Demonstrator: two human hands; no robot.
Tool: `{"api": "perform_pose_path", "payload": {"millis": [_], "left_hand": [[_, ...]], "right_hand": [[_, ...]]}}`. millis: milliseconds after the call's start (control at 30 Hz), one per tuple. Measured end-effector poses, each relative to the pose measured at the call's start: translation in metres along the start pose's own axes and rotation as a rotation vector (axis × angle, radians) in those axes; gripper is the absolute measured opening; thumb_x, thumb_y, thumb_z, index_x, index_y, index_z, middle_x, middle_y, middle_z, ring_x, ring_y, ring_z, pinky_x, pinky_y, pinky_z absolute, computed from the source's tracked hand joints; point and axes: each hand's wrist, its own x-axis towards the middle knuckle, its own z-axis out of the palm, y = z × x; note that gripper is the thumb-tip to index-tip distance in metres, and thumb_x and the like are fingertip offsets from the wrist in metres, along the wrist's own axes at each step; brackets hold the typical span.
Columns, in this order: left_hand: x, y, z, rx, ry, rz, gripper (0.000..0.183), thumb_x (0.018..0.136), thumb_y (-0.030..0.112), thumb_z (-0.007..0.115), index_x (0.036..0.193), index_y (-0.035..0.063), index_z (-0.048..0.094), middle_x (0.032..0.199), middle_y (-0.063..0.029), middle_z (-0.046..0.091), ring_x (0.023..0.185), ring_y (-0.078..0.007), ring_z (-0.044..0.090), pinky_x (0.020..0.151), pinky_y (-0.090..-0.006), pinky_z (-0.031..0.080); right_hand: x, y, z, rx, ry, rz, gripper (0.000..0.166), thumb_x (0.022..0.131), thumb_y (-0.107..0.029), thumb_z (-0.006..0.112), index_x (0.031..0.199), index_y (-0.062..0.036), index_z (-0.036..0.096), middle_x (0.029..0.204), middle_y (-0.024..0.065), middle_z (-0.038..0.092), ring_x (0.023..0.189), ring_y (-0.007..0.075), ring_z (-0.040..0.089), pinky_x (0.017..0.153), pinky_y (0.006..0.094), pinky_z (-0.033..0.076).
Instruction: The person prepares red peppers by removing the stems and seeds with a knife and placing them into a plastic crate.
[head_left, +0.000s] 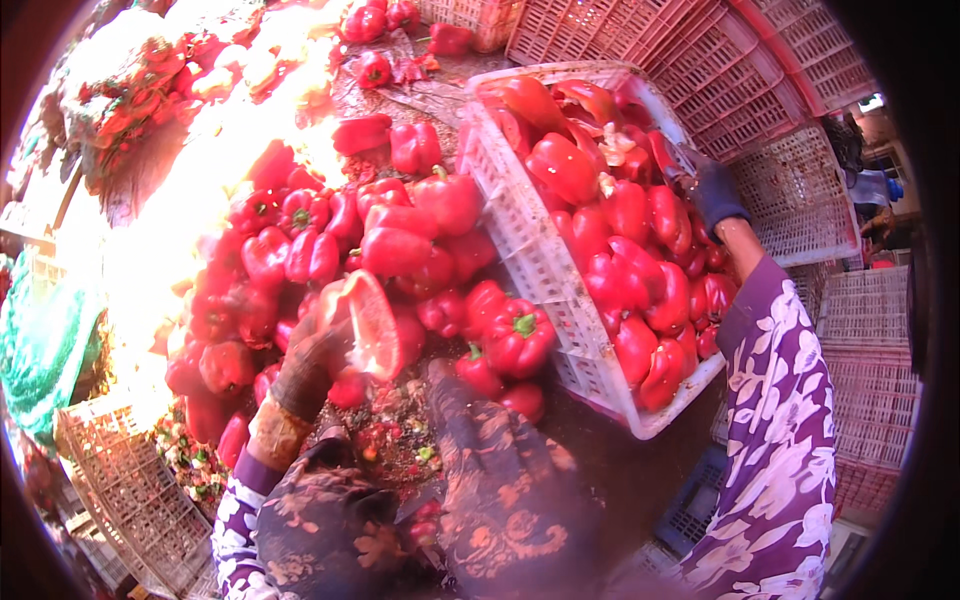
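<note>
My left hand (311, 364), in a stained glove, holds a cut-open red bell pepper (364, 322) with its pale inside facing up. Around it lies a heap of whole red bell peppers (397, 240), some with green stems. To the right, a white plastic crate (532, 262) is filled with cored and cut red pepper pieces (637, 247). My right hand (712, 184), in a dark blue glove, reaches over the crate's far right rim beside a pepper piece. Whether its fingers grip anything is hard to make out.
Pepper seeds and scraps (401, 427) litter the ground between my knees. Stacked reddish crates (645, 52) stand behind the filled one, with pale crates (862, 307) at right. A tan crate (135, 487) and green netting (45, 337) are at left. Glare washes out the upper left.
</note>
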Motion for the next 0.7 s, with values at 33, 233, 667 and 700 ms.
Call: {"api": "perform_pose_path", "payload": {"millis": [33, 233, 667, 700], "left_hand": [[-0.001, 0.006, 0.003, 0.086, -0.023, 0.066, 0.038, 0.089, 0.007, 0.063, 0.126, 0.0036, 0.059, 0.115, -0.0061, 0.062, 0.099, -0.0186, 0.063, 0.083, -0.0305, 0.054], [0.012, 0.039, 0.049, 0.18, -0.157, 0.146, 0.045, 0.092, 0.013, 0.063, 0.134, 0.0043, 0.051, 0.115, -0.004, 0.06, 0.101, -0.0137, 0.061, 0.083, -0.0295, 0.053], [0.014, 0.053, 0.12, 0.025, -0.408, 0.167, 0.048, 0.096, 0.029, 0.062, 0.134, 0.0019, 0.051, 0.122, -0.008, 0.06, 0.106, -0.0177, 0.061, 0.087, -0.0329, 0.053], [0.009, 0.055, 0.124, 0.002, -0.439, 0.117, 0.05, 0.096, 0.03, 0.062, 0.136, 0.0016, 0.049, 0.125, -0.0088, 0.059, 0.109, -0.0182, 0.061, 0.088, -0.0333, 0.053]], "right_hand": [[-0.003, -0.007, -0.007, 0.038, 0.079, -0.058, 0.044, 0.09, -0.027, 0.068, 0.131, -0.0097, 0.061, 0.11, 0.0238, 0.067, 0.096, 0.0401, 0.067, 0.084, 0.043, 0.054], [-0.074, -0.18, -0.068, 1.201, -0.171, -0.055, 0.038, 0.094, -0.012, 0.061, 0.131, -0.0086, 0.061, 0.113, 0.0062, 0.068, 0.087, 0.0133, 0.068, 0.075, 0.0264, 0.057], [-0.146, -0.25, -0.02, 1.628, -0.435, 0.397, 0.026, 0.093, -0.014, 0.067, 0.11, 0.0046, 0.057, 0.078, 0.0089, 0.067, 0.047, 0.0145, 0.062, 0.035, 0.0261, 0.043], [-0.147, -0.238, -0.016, 1.624, -0.42, 0.437, 0.024, 0.093, -0.012, 0.067, 0.107, 0.0046, 0.058, 0.075, 0.0081, 0.066, 0.046, 0.0142, 0.061, 0.035, 0.0262, 0.043]]}}
